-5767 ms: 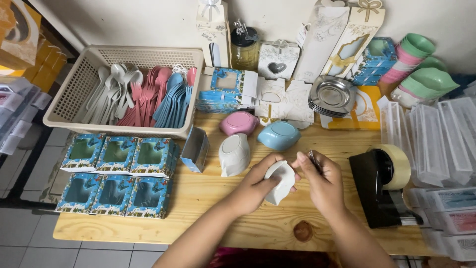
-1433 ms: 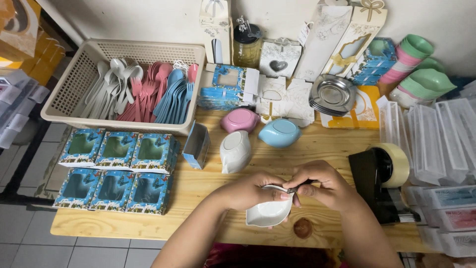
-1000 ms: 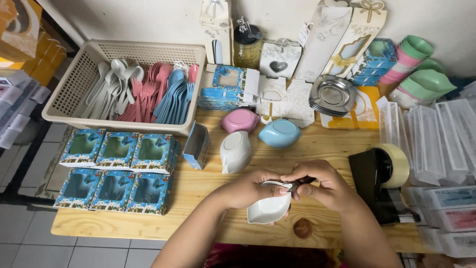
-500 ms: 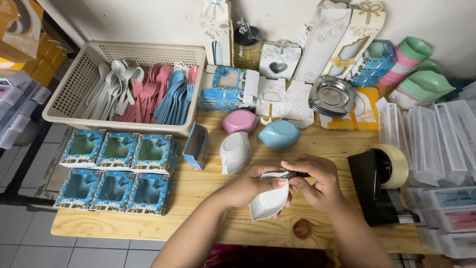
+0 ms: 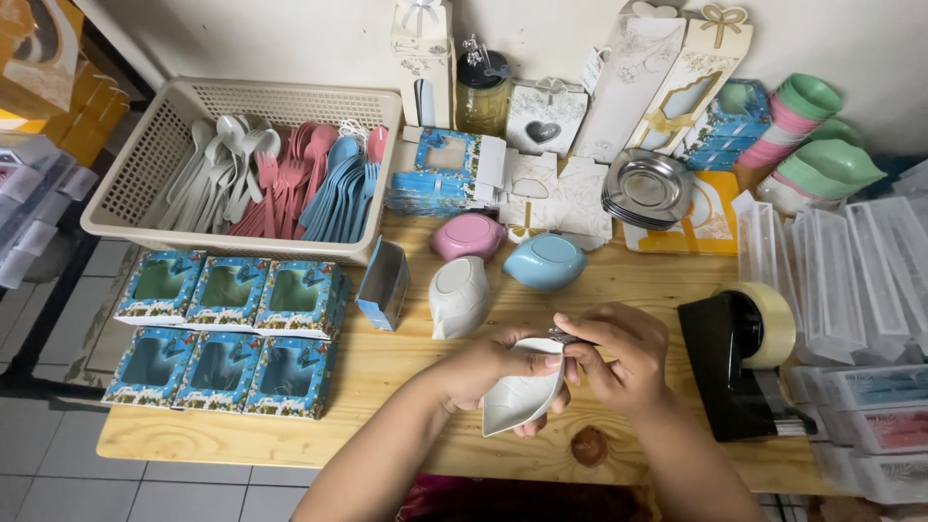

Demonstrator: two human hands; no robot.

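fingers [image 5: 541,364] of the left hand [image 5: 488,362] curl around a white leaf-shaped plastic dish [image 5: 522,396], holding it just above the pale wooden surface [image 5: 387,372]. right hand [image 5: 619,358] fingers pinch a small dark tool [image 5: 563,336] at the dish's 1 o'clock tip. at 12 o'clock lie a blue oval dish [image 5: 544,262] and a pink one [image 5: 468,236]; a black tape dispenser [image 5: 739,367] stands at 3 o'clock.
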